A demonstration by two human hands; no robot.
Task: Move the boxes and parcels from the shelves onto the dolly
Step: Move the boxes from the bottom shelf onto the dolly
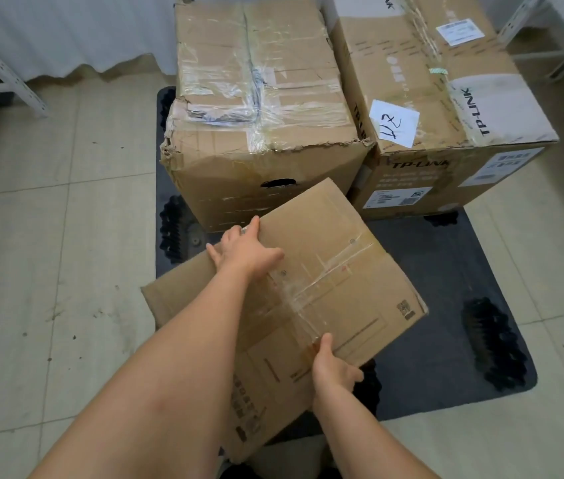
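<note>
A person holds a flat cardboard box (311,288), tilted, with both bare hands above the near part of a dark dolly (446,288). The left hand (242,252) grips the box's far left corner at about 10 o'clock, thumb lying on the taped top and fingers curled over the edge. The right hand (334,369) grips the near edge at about 5 o'clock, thumb on top and fingers wrapped underneath. Both forearms reach in from 6 o'clock.

On the far half of the dolly, at 12 o'clock, stands a large worn box (260,108) with torn corners and clear tape. Just beside it, at 1 o'clock and touching it, stands a second large box (446,98) printed TP-LINK, with a white note (394,123) stuck on its top.

The dolly rests on a pale tiled floor (66,219) with some scuffs. A grey metal shelf frame (0,69) stands at 10 o'clock and another (546,43) at 2 o'clock, before a light wall
</note>
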